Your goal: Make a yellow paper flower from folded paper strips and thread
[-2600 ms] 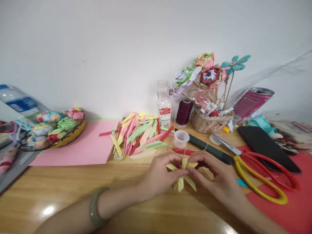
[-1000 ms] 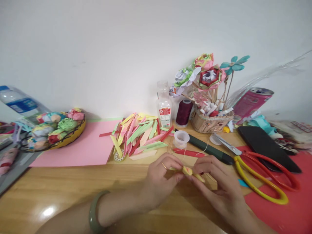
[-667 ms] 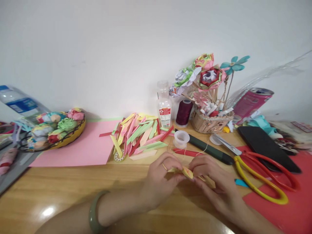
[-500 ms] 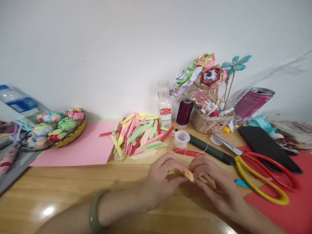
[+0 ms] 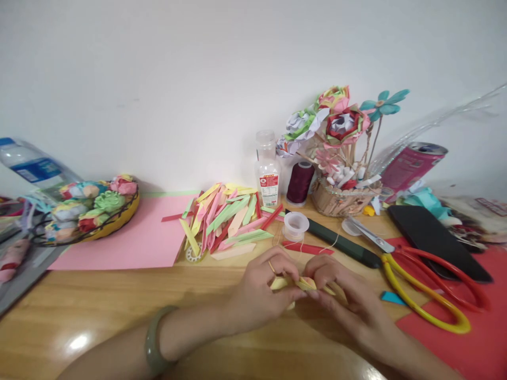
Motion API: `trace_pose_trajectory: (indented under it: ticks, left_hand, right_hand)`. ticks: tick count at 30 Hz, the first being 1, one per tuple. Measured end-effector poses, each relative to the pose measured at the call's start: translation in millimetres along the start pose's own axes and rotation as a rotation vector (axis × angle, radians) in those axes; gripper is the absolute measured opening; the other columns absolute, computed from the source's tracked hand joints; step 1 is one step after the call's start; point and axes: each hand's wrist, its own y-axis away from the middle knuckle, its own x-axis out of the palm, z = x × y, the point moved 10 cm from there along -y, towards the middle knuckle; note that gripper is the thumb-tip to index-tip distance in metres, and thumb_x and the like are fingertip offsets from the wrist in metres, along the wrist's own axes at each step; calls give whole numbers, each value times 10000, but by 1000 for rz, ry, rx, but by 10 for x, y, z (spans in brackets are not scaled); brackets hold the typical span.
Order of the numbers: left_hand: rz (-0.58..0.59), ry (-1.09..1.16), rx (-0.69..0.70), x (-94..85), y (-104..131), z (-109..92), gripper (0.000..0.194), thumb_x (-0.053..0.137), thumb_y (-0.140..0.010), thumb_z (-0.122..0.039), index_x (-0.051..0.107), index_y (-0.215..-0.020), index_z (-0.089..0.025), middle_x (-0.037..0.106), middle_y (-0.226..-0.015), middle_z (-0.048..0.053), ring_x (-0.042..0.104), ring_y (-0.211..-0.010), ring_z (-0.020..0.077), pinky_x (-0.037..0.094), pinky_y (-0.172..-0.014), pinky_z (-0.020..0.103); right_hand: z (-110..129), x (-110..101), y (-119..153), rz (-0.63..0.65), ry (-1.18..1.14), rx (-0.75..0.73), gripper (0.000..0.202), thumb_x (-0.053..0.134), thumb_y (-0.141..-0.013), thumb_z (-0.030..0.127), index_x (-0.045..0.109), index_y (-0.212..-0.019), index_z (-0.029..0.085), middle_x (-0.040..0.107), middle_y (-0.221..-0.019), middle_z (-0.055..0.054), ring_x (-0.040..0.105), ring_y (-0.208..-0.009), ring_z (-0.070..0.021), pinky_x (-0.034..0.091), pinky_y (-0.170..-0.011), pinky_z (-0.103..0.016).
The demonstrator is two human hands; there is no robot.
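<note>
A smooth, rounded, grey-green bangle encircles the left wrist; a thin, gold-coloured ring circles one of the left fingers. The forearms are bare.

Lt-brown wood worktop, glossy, grain showing. On L, pink sht lies flat, green edge peeking out behind; red sht on R. Along back: clear btl, dk-purple thread spool & twig basket.
</note>
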Motion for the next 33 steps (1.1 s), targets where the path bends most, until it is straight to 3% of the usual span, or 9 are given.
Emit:
trace_pose_trajectory:
  ticks: [5,11,20,26,33]
  left_hand:
    - [161,200,-337,146,18,245,205,665,-632,-153,464,-675,-158,459,-685,-26,437,-625,84,374,-584,216]
    - [223,269,-494,204,64,372,206,665,-636,-210,468,-666,-158,453,-658,-37,398,-550,59,334,-506,192]
    - [-11,268,-523,57,70,488,210,708,-619,-234,525,-679,-151,541,-686,-11,506,-642,103,409,-609,238]
    - [-2,298,-499,86,68,452,192,695,-634,-193,523,-712,-155,539,-726,-10,519,-661,95,431,-628,232]
    - [1,243,-431,80,62,388,167,671,-674,-194,527,-757,-170,543,-752,-1,538,-703,109,455,-643,239]
  right_hand:
    - [-218,60,40,13,-144,225,136,479,-870,285,418,-760,235,530,-824,3,518,-769,-149,445,-646,-265]
    - [-352,46,42,-47,-259,371,207,520,-839,375,464,-724,212,512,-719,10,497,-680,-140,428,-592,-259]
    - [-493,-21,-6,-124,-309,436,214,595,-770,394,493,-731,211,495,-671,29,479,-588,-119,400,-514,-230]
    - [-464,-44,16,-132,-270,397,180,621,-757,359,520,-753,211,551,-737,6,547,-690,-149,462,-601,-258]
    - [-392,-54,21,-117,-144,351,184,549,-816,364,498,-722,215,557,-727,-8,530,-673,-153,458,-593,-268]
